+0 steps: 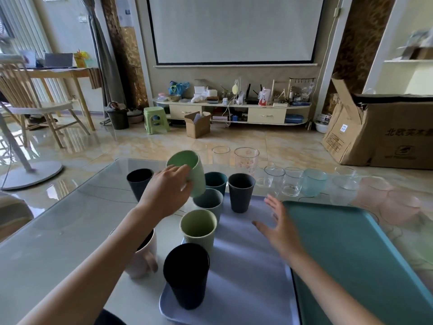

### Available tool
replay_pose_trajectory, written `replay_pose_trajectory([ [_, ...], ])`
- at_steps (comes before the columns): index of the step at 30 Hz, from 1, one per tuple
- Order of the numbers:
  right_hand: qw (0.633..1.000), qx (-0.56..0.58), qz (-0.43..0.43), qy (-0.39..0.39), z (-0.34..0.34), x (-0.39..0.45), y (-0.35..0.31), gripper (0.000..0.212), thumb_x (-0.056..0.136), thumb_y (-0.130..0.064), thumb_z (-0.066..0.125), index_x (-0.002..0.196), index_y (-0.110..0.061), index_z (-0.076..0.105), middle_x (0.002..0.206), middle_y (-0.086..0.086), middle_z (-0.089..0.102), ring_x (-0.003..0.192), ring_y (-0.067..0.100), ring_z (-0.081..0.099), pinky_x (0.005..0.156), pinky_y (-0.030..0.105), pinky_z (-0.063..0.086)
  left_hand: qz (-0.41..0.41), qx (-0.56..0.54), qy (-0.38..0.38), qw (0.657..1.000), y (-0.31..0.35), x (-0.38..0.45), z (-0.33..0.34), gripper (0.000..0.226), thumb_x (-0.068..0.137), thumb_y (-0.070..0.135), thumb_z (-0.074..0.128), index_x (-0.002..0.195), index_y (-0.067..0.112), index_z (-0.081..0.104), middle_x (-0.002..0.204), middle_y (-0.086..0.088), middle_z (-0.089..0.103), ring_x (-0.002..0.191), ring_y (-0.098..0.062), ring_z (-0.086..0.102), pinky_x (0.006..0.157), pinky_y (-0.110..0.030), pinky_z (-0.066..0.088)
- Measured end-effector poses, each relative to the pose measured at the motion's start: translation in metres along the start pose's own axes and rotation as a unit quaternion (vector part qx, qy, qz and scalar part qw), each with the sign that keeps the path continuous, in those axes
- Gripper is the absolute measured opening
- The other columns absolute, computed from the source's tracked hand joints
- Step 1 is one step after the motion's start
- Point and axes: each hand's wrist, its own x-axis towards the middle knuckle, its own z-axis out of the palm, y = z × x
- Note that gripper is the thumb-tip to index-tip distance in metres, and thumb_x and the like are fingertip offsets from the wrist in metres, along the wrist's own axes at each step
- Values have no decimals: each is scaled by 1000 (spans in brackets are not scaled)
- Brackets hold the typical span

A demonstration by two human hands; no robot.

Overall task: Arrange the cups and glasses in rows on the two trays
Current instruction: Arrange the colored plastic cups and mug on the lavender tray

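The left hand gripped a smooth light-green cup, tilted and lifted above the glossy glass table. The right hand hovered flat with fingers spread over the matte lavender tray. On that rectangular tray stood tapered cups in a column: a black cup nearest, a ribbed pale-green cup, then a grey-blue cup; a dark grey cup stood beside them. A teal tray lay touching the lavender one. Clear glasses lined the table's far edge.
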Motion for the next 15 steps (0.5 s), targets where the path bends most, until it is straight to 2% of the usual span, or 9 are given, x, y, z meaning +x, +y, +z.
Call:
replay_pose_trajectory([
  [3,997,-29,-69,-8,-5,-6,-26,73,75,-13,76,129,-36,33,126,-24,45,119,2,46,103,18,35,33,-39,-18,999,41,-2,-6,12,89,18,56,89,7,55,92,-9,65,86,-27,58,69,-30,41],
  [5,995,-36,-87,-21,-7,-4,-42,76,73,-17,79,129,-37,32,126,-24,45,115,-1,47,95,11,38,40,-74,-44,995,65,1,-3,13,89,20,55,93,7,56,95,-6,63,89,-24,56,73,-32,45],
  [7,997,-6,-63,-51,-7,1,-54,77,70,-20,82,130,-30,35,124,-15,51,113,1,51,94,14,41,35,-128,-68,989,86,4,3,15,88,19,58,93,6,56,90,-5,58,84,-24,54,70,-32,43],
  [9,998,0,-24,-66,-6,5,-59,77,68,-19,82,131,-20,37,115,-4,59,106,12,58,88,22,48,34,-152,-95,983,101,5,11,15,86,19,60,92,6,58,86,-4,55,79,-23,51,68,-31,41],
  [10,998,-6,-5,-68,-6,6,-58,73,69,-16,81,128,-16,39,107,-4,60,99,14,59,82,19,49,29,-159,-115,980,106,5,15,14,86,19,61,94,7,61,87,-4,58,80,-22,53,69,-29,41],
  [12,996,-38,18,-79,-5,6,-53,62,69,-15,81,118,-11,43,94,-7,58,87,11,58,70,10,46,-7,-208,-159,965,106,4,25,17,85,18,64,98,10,70,95,-3,68,88,-19,60,73,-24,43],
  [13,995,-53,27,-84,-4,6,-47,62,67,-17,83,115,-10,44,91,-10,56,87,12,57,70,11,45,-34,-247,-175,952,102,4,27,20,82,17,67,101,14,72,100,-1,70,91,-15,62,77,-21,44],
  [15,993,-70,54,-73,-1,6,-36,64,66,-20,84,115,-11,45,89,-17,48,92,14,53,78,24,45,-94,-285,-169,939,87,7,31,31,79,7,66,108,18,70,110,-1,70,92,-12,61,82,-21,47],
])
